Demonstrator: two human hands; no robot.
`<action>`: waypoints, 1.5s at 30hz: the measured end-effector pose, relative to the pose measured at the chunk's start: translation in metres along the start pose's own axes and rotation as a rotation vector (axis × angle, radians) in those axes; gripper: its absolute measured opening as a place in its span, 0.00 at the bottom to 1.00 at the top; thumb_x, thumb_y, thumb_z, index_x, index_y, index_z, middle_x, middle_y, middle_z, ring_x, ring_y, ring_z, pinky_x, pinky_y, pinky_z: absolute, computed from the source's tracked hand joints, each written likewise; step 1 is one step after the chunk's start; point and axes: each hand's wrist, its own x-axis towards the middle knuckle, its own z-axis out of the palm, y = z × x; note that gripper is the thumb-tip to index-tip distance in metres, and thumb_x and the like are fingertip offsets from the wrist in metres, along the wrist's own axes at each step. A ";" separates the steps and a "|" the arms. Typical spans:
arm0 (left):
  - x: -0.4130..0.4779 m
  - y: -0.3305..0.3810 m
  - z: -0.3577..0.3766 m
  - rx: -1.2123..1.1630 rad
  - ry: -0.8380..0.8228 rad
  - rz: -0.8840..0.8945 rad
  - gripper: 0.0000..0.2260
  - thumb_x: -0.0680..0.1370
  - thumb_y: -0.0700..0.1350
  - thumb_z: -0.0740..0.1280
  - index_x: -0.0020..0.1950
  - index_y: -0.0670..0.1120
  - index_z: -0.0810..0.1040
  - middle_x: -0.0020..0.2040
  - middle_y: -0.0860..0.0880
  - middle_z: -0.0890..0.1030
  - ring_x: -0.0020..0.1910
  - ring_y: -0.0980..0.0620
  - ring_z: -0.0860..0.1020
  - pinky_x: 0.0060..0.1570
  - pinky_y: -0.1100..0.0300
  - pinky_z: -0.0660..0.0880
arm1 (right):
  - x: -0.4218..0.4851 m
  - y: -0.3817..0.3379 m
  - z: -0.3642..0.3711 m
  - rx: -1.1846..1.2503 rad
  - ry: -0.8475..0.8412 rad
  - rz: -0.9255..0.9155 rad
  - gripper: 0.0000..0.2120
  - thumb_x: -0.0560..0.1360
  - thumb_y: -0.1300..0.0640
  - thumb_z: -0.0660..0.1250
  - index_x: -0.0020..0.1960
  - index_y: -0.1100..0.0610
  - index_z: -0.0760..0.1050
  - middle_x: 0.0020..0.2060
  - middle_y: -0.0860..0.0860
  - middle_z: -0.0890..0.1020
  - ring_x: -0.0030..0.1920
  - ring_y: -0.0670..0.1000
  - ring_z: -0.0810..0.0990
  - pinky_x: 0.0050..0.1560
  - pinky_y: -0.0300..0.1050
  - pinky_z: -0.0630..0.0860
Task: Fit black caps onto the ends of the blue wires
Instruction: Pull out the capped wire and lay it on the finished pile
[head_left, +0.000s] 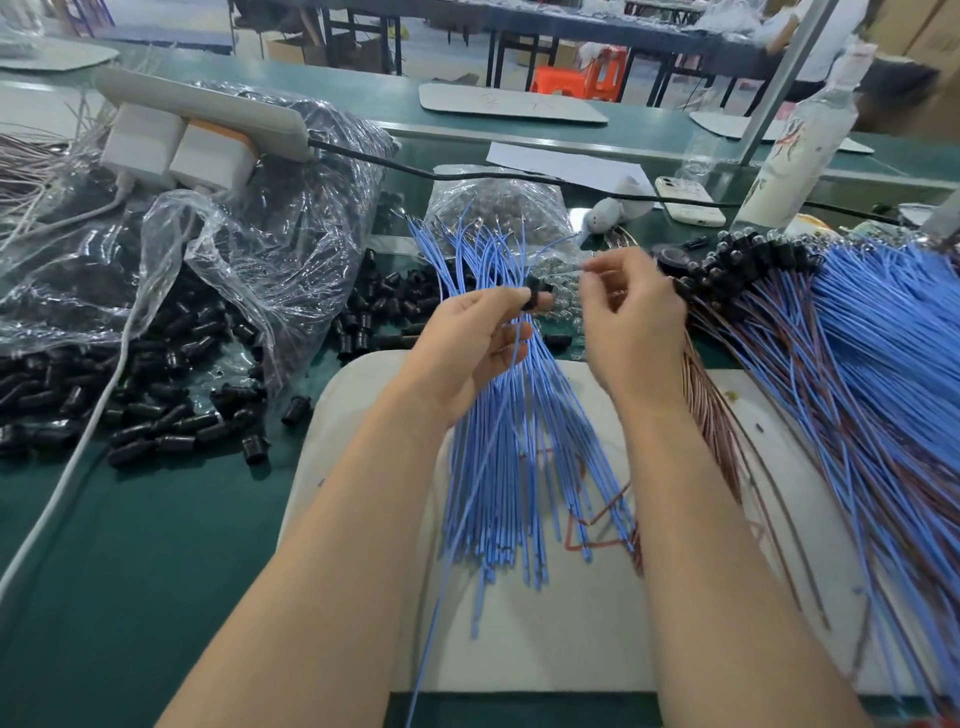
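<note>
The only open table (130, 597) I find is in the lower left of the frame, and a white cable (78, 452) crosses it slantwise. Above it, loose caps (171, 415) cover the surface, and a crumpled bag (234, 249) rises behind them. In the centre the wires (519, 467) fan over the pad (571, 649); its lower part is bare. A thick heap of capped wires (857, 364) closes the whole right side. At upper centre a black cable (519, 179) runs across, near a phone (685, 200) and a bottle (795, 150).

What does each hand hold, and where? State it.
Left hand pinches a black cap by its sides; right hand pinches a thin strand, unclear what.
</note>
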 end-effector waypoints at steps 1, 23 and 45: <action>0.000 0.001 0.001 -0.032 0.002 0.028 0.06 0.79 0.41 0.63 0.48 0.42 0.78 0.48 0.44 0.81 0.33 0.57 0.76 0.37 0.64 0.74 | -0.003 -0.004 0.006 -0.005 -0.125 -0.017 0.04 0.77 0.62 0.64 0.50 0.56 0.77 0.38 0.44 0.78 0.37 0.40 0.77 0.42 0.31 0.72; -0.004 0.004 0.003 0.067 -0.055 0.000 0.06 0.80 0.39 0.61 0.55 0.42 0.75 0.56 0.46 0.82 0.48 0.56 0.81 0.52 0.60 0.77 | 0.010 0.002 -0.015 1.100 0.135 0.655 0.09 0.83 0.59 0.52 0.46 0.54 0.67 0.33 0.51 0.85 0.35 0.48 0.83 0.36 0.38 0.78; 0.001 -0.003 0.000 0.018 0.099 0.182 0.04 0.79 0.35 0.62 0.48 0.42 0.73 0.43 0.45 0.82 0.38 0.56 0.82 0.43 0.66 0.79 | 0.001 -0.002 0.007 0.731 -0.098 0.376 0.08 0.78 0.67 0.63 0.43 0.57 0.76 0.35 0.50 0.82 0.35 0.43 0.80 0.40 0.36 0.77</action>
